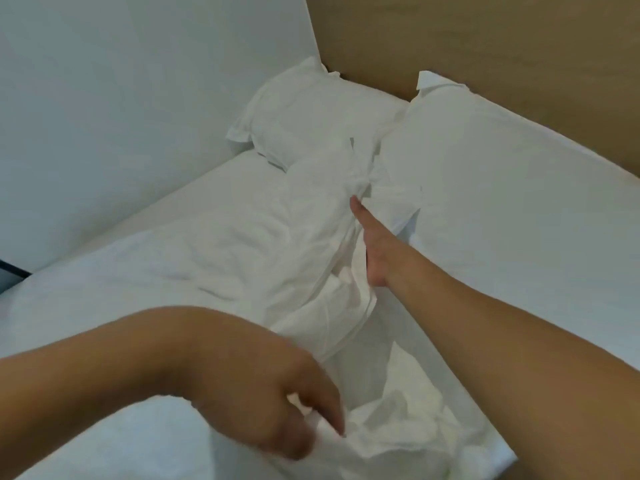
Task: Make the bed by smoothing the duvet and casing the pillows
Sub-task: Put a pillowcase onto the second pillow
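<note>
A crumpled white pillowcase [322,244] with a pillow in it lies lengthwise down the middle of the bed. My right hand [369,247] reaches far forward, fingers straight, pressed along the pillowcase's right side. Near the bottom, my left hand [277,410] pinches the bunched open end of the pillowcase between curled fingers. A cased white pillow [311,112] leans in the far corner. A second cased pillow [502,188] lies along the right side.
A white sheet [104,306] covers the mattress on the left. A white wall [121,116] borders the bed on the left, and a wooden headboard panel [485,39] runs along the back and right. A dark object [8,271] shows at the left edge.
</note>
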Demonstrator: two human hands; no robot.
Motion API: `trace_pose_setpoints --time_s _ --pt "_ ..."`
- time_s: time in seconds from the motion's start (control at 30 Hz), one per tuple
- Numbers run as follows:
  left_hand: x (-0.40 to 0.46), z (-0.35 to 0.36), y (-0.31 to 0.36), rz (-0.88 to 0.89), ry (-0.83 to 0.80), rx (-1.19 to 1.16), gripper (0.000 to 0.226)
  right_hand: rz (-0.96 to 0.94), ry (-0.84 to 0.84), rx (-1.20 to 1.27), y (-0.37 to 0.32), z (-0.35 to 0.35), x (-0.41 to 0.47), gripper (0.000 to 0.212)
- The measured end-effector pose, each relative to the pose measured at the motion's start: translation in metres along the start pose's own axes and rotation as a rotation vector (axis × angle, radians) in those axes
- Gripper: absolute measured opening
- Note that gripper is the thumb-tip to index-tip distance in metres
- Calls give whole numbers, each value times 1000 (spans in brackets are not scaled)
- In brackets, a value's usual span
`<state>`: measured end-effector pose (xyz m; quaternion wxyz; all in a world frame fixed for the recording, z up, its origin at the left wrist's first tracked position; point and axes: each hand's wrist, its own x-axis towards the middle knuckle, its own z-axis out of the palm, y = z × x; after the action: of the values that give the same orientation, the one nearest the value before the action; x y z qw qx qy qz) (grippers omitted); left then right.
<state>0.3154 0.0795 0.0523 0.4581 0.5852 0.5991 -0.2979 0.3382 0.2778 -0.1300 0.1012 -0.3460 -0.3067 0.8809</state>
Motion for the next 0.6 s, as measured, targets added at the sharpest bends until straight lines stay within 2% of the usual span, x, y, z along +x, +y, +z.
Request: trace_pose_setpoints --time_s 0.1,0.13,0.17,0.2,0.23,0.27,0.3,0.33,0.43,0.5,0.57,0.6 --pt "-13 -49 -39 55 461 -378 24 -33 110 -182 -2 26 25 86" --pt "-14 -69 -59 0 635 -424 21 -36 179 -206 0 29 35 96" --pt "-6 -86 -75 -94 751 -457 18 -21 271 -238 3 31 47 110" --pt "1 -101 -91 -175 821 -493 17 -29 326 -298 5 34 54 112" --pt "14 -115 -105 -233 840 -521 17 -43 373 -358 6 41 49 97" --pt "30 -128 -115 -275 830 -544 21 -72 409 -457 9 43 50 72" --pt "44 -141 -119 -305 811 -544 32 -104 434 -556 13 49 43 50" --pt "58 -153 -119 -327 789 -531 48 -117 433 -706 17 49 42 41" --pt "105 -169 -105 -349 791 -506 104 -201 295 -1415 32 64 23 57" --pt "132 -170 -101 -391 852 -464 128 -257 218 -1730 43 67 11 53" --pt "149 -164 -112 -499 844 -435 133 -262 169 -1872 52 62 2 52" --pt "153 -158 -121 -563 811 -453 125 -280 152 -1909 56 57 -2 51"
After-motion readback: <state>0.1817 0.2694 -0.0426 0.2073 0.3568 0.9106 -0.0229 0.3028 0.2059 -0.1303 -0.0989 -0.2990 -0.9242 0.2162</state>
